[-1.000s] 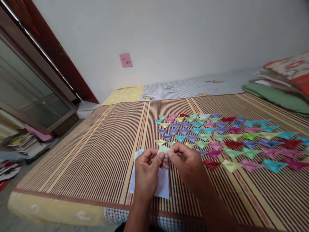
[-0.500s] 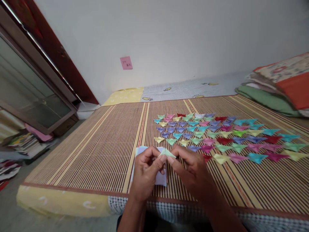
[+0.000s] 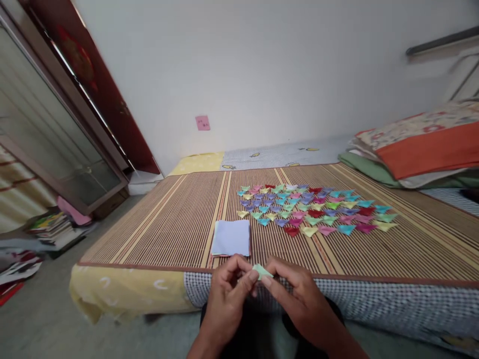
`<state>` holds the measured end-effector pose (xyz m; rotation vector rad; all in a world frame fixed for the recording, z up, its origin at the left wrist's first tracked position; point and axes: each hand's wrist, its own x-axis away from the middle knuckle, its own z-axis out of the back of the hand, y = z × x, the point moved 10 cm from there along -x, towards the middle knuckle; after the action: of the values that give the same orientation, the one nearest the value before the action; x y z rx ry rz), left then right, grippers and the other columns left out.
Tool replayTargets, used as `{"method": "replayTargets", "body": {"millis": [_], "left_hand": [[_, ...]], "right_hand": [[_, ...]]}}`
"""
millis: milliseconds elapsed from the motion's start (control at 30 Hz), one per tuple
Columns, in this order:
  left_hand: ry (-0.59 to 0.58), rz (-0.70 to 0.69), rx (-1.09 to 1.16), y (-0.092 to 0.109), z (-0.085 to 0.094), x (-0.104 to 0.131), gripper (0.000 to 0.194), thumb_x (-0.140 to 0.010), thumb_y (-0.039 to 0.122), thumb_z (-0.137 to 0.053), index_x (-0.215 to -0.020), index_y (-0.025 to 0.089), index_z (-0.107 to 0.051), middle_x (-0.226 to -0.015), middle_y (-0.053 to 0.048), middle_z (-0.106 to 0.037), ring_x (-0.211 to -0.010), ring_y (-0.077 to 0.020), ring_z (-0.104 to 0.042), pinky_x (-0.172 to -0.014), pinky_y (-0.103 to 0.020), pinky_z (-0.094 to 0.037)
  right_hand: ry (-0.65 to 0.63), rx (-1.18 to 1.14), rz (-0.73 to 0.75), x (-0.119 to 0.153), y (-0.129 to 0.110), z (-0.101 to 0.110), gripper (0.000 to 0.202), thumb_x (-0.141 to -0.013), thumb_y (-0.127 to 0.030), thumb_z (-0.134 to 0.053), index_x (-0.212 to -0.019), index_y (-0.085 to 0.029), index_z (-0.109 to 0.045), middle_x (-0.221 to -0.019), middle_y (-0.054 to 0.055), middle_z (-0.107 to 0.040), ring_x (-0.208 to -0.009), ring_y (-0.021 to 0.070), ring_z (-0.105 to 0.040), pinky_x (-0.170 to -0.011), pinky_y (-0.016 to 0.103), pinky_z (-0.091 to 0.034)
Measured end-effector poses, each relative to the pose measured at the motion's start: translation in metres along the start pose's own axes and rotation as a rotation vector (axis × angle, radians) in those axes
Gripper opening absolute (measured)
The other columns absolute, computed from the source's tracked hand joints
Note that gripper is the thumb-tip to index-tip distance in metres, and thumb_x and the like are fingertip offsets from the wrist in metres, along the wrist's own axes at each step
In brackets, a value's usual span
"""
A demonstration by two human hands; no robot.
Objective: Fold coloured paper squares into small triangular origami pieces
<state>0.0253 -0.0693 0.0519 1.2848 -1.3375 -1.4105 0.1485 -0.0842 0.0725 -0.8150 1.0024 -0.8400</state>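
Handwriting shows on the pink note stuck to the wall, past the far edge of the striped bed mat, but it is too small to read. The pale green folded paper is held up at the mat's near edge, pinched between the 2 hands: the left hand grips its left end between thumb and forefinger, the right hand its right end likewise, fingertips close together. The paper is small, flattish and pointed, its folds too fine to tell. Near the mat's near edge, just beyond the left hand, lies a stack of square paper sheets, lavender on top. Rows of multicoloured folded paper pieces spread toward the mat's right edge.
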Motion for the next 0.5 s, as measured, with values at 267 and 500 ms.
{"method": "replayTargets", "body": {"millis": [267, 500], "left_hand": [[-0.033, -0.022, 0.068, 0.019, -0.018, 0.022, 0.033, -0.091, 0.043, -0.073, -0.077, 0.015, -0.062, -0.066, 0.002, -0.061, -0.057, -0.0091, -0.056, -0.058, -0.020, -0.045], [-0.168, 0.022, 0.204, 0.016, -0.031, 0.035, 0.024, -0.098, 0.040, -0.065, -0.106, 0.018, -0.060, -0.068, 0.002, -0.065, -0.052, -0.0096, -0.060, -0.054, -0.020, -0.045]], "right_hand": [[0.100, 0.093, 0.073, 0.027, -0.036, 0.009, 0.032, -0.105, -0.030, -0.048, -0.077, -0.021, -0.059, -0.073, -0.002, -0.058, -0.069, 0.0136, -0.057, -0.066, 0.025, -0.040], [-0.019, 0.089, 0.013, 0.040, -0.036, 0.008, 0.029, -0.108, -0.030, -0.045, -0.084, -0.022, -0.060, -0.082, -0.001, -0.062, -0.078, 0.0145, -0.060, -0.075, 0.025, -0.043]]}}
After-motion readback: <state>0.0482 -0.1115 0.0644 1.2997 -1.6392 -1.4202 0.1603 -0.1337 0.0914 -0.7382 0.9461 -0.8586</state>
